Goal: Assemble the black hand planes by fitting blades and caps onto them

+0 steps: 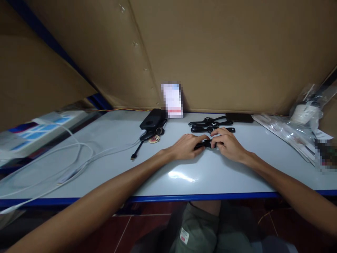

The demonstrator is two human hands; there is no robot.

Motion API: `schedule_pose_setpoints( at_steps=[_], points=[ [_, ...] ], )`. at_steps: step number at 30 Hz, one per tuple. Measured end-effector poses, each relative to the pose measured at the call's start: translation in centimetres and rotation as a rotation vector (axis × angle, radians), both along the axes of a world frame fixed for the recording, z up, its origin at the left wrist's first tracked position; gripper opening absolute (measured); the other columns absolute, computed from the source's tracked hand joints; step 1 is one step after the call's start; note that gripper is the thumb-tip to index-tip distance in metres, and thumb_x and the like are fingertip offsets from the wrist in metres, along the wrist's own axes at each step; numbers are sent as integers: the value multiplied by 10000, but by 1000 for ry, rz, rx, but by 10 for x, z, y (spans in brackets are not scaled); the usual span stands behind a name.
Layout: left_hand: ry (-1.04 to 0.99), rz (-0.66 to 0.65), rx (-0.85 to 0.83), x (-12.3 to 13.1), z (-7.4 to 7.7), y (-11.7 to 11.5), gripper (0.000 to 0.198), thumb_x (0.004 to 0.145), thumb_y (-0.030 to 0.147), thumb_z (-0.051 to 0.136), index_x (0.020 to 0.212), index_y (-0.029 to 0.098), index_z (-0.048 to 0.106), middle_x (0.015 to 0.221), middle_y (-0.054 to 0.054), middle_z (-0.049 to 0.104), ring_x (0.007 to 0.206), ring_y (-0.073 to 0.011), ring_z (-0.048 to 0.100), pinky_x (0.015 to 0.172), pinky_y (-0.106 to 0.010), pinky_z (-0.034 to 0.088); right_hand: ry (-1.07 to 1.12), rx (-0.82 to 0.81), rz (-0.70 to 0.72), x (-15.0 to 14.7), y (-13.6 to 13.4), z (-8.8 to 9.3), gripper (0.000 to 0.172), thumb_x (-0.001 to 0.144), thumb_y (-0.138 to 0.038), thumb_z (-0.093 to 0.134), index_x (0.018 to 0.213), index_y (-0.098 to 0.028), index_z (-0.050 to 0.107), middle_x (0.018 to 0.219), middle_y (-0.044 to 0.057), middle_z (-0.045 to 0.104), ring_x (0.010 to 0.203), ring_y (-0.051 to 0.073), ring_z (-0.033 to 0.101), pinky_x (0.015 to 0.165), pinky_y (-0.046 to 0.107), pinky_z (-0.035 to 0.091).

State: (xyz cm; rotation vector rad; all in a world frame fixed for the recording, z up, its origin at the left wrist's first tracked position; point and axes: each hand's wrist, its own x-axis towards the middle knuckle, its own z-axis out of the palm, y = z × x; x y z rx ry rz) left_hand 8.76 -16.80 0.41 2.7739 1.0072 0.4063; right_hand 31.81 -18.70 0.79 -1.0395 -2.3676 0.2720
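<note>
Both of my hands are low over the table, closed on a small black elongated piece point(207, 143) whose exact kind I cannot make out. My left hand point(186, 146) pinches its left end between thumb and fingers. At the other end, the bent fingers of my right hand point(228, 144) grip it and partly cover it. Just behind my fingers lie several similar slim, glossy black pieces point(198, 129) with shiny metal bits, side by side.
A lit phone point(173, 101) leans on the brown back panel. Left of it sit a black box point(153, 119) with a short cable and white cables point(79, 144). A dark flat device point(239, 117), plastic-wrapped strips point(284, 135) and a bagged white container point(305, 113) are at right.
</note>
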Motion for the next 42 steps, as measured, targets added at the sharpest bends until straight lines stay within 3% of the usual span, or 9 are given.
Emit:
schedule_pose_setpoints(
  at_steps=[5, 11, 15, 19, 23, 29, 31, 37, 42],
  points=[
    [-9, -10, -4, 0, 0, 0, 366, 927, 306, 474, 1240, 192, 625, 723, -5, 678, 642, -196, 619, 626, -303, 408, 7, 32, -25, -2, -2, -1, 375, 820, 40, 467, 901, -186, 754, 1112, 100, 659, 1079, 253, 558, 976, 442, 459],
    [-8, -24, 1, -2, -3, 1, 376, 927, 291, 477, 1270, 204, 605, 765, -6, 709, 669, -197, 645, 643, -303, 416, 22, -9, -43, -1, 0, -1, 370, 823, 56, 463, 745, -191, 727, 1090, 84, 667, 1070, 235, 577, 987, 438, 460],
    [10, -12, 0, -1, -2, 1, 347, 914, 291, 488, 1220, 198, 621, 805, -23, 725, 702, -213, 662, 645, -307, 421, 24, 10, -19, -1, -1, -1, 417, 819, 73, 480, 915, -207, 775, 1148, 88, 665, 1093, 240, 573, 981, 435, 474],
    [16, -6, -3, 0, 0, -1, 371, 905, 280, 488, 1244, 205, 622, 781, -19, 713, 686, -214, 649, 646, -309, 419, 17, 14, 0, 2, 0, -1, 376, 820, 67, 493, 789, -201, 754, 1130, 82, 672, 1072, 236, 587, 977, 441, 475],
    [23, 1, 1, 1, 0, -1, 408, 922, 291, 472, 1295, 198, 607, 711, -7, 687, 639, -211, 627, 631, -309, 402, 39, 62, -99, 4, 4, -1, 416, 855, 49, 485, 988, -209, 783, 1104, 91, 680, 1076, 248, 577, 975, 446, 477],
    [29, 14, 16, 3, 0, -1, 391, 911, 298, 488, 1266, 193, 615, 734, -19, 697, 649, -209, 626, 628, -306, 389, 7, 44, -139, -4, -5, 3, 100, 941, -201, 676, 996, -183, 757, 923, 66, 693, 957, 250, 589, 894, 420, 482],
    [28, 5, 19, 3, 0, -1, 362, 905, 291, 493, 1233, 204, 622, 730, -12, 691, 650, -207, 624, 618, -302, 377, -15, 5, -126, -6, -7, 3, 75, 902, -160, 708, 951, -189, 757, 863, 50, 683, 922, 245, 590, 864, 407, 483],
    [27, -4, 32, 1, -3, 2, 337, 900, 280, 507, 1208, 206, 620, 705, -2, 666, 605, -190, 587, 602, -297, 347, 130, -31, -33, -3, -2, 3, 480, 750, 126, 497, 901, -230, 782, 1073, 47, 698, 1044, 207, 623, 977, 402, 466],
    [36, 5, 47, 1, -5, 2, 365, 901, 285, 507, 1240, 196, 611, 697, -7, 665, 614, -204, 599, 602, -305, 343, 77, -8, -142, -6, -4, 5, 160, 889, -115, 655, 982, -193, 759, 953, 67, 693, 934, 240, 625, 870, 410, 488]
  ],
)
